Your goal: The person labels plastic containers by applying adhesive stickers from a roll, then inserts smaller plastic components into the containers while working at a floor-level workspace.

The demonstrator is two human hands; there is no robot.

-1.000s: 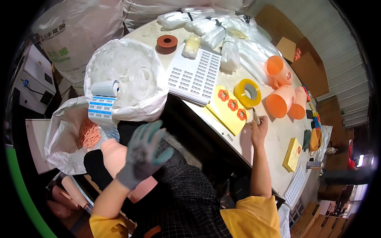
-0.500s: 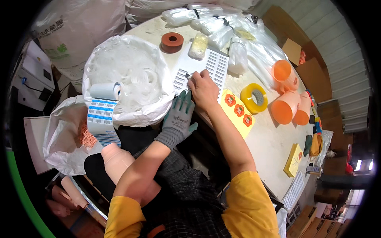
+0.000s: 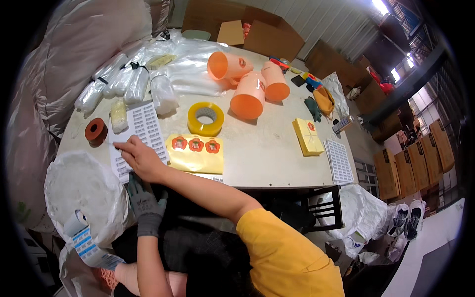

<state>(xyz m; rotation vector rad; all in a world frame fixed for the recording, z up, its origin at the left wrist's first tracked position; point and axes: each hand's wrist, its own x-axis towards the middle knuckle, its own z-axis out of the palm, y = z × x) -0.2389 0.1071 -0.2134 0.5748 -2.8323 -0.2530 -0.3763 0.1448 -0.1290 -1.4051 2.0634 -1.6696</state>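
My bare right hand (image 3: 143, 156) rests over a white sheet of small printed labels (image 3: 143, 129), fingertips together at the sheet's left side. Whatever lies between those fingertips is too small to make out. My left hand (image 3: 146, 202), in a grey-green glove, lies at the sheet's near edge with fingers stretched out, holding nothing. A yellow-white wrapped bundle (image 3: 118, 116) sits on the sheet's far end, beside a brown-red tape roll (image 3: 96, 131). Right of the sheet is a yellow sheet with red flower stickers (image 3: 195, 156). Across my lap lies a pale orange tube (image 3: 170, 283).
Clear yellow tape (image 3: 206, 119) and several orange tapered tubes (image 3: 249, 94) stand on the table (image 3: 267, 158). Bagged clear plastic (image 3: 193, 74) covers the back left. A white sack (image 3: 74, 183) and blue-white label roll (image 3: 89, 250) are near left. Yellow cards (image 3: 308, 137) lie right.
The view has swung to the right, so the table's things sit further left in the picture. My right hand's fingertips are still on the label sheet, and my left hand stays at its near edge.
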